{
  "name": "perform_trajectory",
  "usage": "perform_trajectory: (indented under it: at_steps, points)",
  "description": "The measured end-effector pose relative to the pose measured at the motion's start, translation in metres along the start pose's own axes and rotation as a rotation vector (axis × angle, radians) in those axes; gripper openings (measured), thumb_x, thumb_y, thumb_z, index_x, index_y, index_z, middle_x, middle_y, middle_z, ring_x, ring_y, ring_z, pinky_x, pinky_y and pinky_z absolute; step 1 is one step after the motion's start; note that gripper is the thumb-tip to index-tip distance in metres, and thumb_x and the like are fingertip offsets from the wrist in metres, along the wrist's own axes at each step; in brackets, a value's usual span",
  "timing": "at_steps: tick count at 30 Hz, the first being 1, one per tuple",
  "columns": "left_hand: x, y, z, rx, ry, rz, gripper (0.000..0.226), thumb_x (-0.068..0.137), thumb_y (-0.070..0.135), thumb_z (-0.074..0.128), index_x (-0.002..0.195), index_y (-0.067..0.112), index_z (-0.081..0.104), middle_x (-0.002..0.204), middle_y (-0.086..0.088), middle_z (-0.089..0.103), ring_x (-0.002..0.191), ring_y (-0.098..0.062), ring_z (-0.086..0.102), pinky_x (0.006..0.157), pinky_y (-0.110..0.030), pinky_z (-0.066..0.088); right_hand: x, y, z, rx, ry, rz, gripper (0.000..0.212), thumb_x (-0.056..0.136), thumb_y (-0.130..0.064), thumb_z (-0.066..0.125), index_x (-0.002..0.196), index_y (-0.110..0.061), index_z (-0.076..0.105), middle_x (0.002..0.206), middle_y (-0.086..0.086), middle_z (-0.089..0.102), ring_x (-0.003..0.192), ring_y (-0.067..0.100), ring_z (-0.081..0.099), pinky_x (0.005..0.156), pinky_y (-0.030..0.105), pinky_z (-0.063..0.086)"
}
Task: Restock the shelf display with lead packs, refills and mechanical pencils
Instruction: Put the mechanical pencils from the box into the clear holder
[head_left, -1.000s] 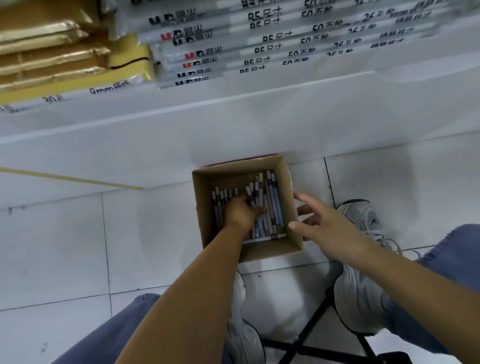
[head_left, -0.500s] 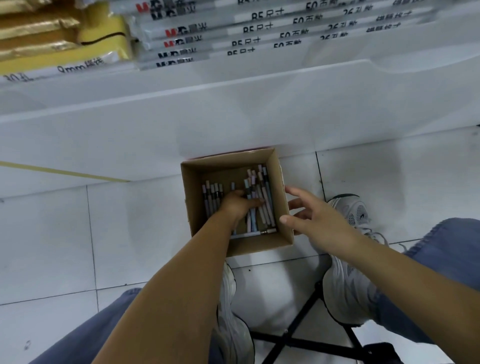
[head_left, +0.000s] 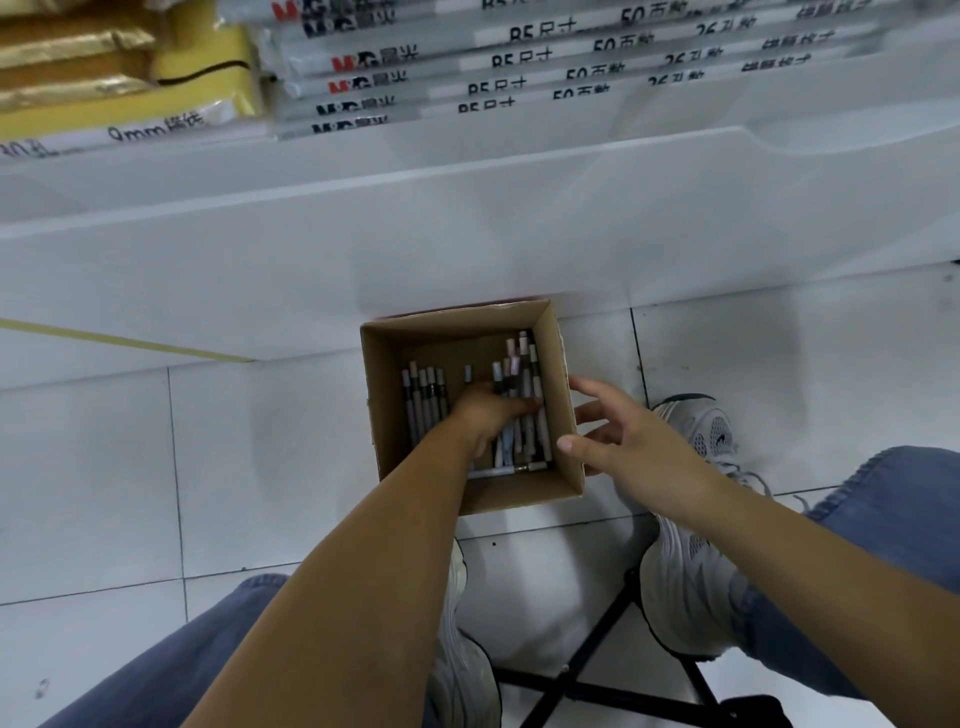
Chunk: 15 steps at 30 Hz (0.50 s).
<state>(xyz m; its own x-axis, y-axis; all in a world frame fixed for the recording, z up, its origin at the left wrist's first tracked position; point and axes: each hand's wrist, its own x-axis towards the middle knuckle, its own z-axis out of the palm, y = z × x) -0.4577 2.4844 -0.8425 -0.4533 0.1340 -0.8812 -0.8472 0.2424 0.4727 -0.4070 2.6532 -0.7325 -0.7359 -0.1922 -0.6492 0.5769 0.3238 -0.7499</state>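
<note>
An open cardboard box (head_left: 563, 395) stands on the white tiled floor against the base of the shelf unit. Several mechanical pencils (head_left: 423, 400) in pale pink, blue and black lie inside it. My left hand (head_left: 488, 415) reaches down into the box, fingers curled over the right-hand bunch of pencils (head_left: 524, 364); whether it grips them I cannot tell. My right hand (head_left: 634, 447) hovers at the box's right wall, fingers spread, holding nothing.
The white shelf edge (head_left: 467, 171) runs across above the box. Stacked packs of loose-leaf paper (head_left: 519, 57) and yellow-gold packs (head_left: 104, 62) lie on the shelf. My white shoes (head_left: 691, 561) and a black folding stool frame (head_left: 597, 675) are below.
The view has drifted slightly, so the box sits a little lower left. My left hand stays in the box over the pencils; my right hand stays beside the box wall.
</note>
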Motion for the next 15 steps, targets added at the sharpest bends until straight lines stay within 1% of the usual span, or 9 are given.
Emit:
perform_trajectory:
  at_steps: [2,4,6,9,12,13,15]
  points:
    - [-0.001,0.000,-0.002,0.001,-0.007,-0.008,0.044,0.087,0.018,0.075,0.128,0.009,0.062,0.125,-0.014,0.068,0.114,-0.029,0.064,0.104,-0.045,0.049,0.000,0.001,0.000,-0.004,-0.002,0.002,0.055,0.089,-0.020,0.066,0.129,-0.048,0.040,0.115,-0.004,0.055,0.094,0.019,0.065,0.073,0.022,0.057]
    - [-0.003,0.001,-0.003,-0.007,-0.027,-0.005,0.039,0.089,0.016,0.072,0.126,0.008,0.063,0.124,-0.015,0.068,0.114,-0.030,0.064,0.105,-0.046,0.048,0.001,0.001,0.000,-0.009,0.003,0.005,0.056,0.089,-0.020,0.066,0.131,-0.047,0.040,0.114,-0.004,0.056,0.092,0.018,0.065,0.075,0.025,0.057]
    - [-0.006,0.003,-0.003,-0.017,-0.055,-0.010,0.035,0.092,0.016,0.069,0.125,0.008,0.062,0.124,-0.016,0.068,0.114,-0.029,0.064,0.104,-0.043,0.048,0.002,0.002,0.000,-0.005,0.002,0.007,0.056,0.089,-0.020,0.066,0.130,-0.047,0.040,0.114,-0.004,0.056,0.091,0.018,0.066,0.075,0.026,0.057]
    - [-0.009,0.004,-0.008,0.005,-0.093,-0.010,0.032,0.095,0.017,0.065,0.125,0.008,0.062,0.122,-0.012,0.069,0.110,-0.023,0.065,0.093,-0.034,0.052,0.002,0.003,-0.001,0.005,-0.005,0.003,0.055,0.089,-0.019,0.066,0.127,-0.050,0.040,0.114,-0.003,0.056,0.091,0.019,0.066,0.076,0.027,0.057]
    - [-0.016,0.006,-0.022,-0.048,-0.157,-0.033,0.019,0.099,0.015,0.056,0.116,0.014,0.064,0.104,-0.005,0.075,0.092,-0.014,0.072,0.076,-0.028,0.059,0.002,0.001,-0.001,-0.020,-0.019,0.011,0.054,0.090,-0.021,0.066,0.127,-0.050,0.038,0.114,-0.005,0.055,0.093,0.017,0.065,0.078,0.029,0.057]
    - [-0.021,0.007,-0.028,-0.051,-0.165,-0.024,0.016,0.100,0.014,0.054,0.113,0.017,0.063,0.099,-0.002,0.076,0.088,-0.012,0.073,0.072,-0.027,0.059,0.002,0.000,-0.001,-0.033,-0.023,0.011,0.054,0.090,-0.022,0.065,0.128,-0.049,0.038,0.114,-0.006,0.055,0.093,0.017,0.065,0.079,0.029,0.057]
    - [-0.034,0.012,-0.037,-0.005,-0.148,0.028,0.015,0.100,0.016,0.054,0.112,0.021,0.062,0.092,0.003,0.078,0.085,-0.009,0.074,0.068,-0.023,0.057,0.003,-0.003,-0.001,-0.048,-0.029,0.021,0.054,0.090,-0.023,0.066,0.128,-0.048,0.038,0.113,-0.006,0.055,0.093,0.016,0.065,0.078,0.026,0.057]
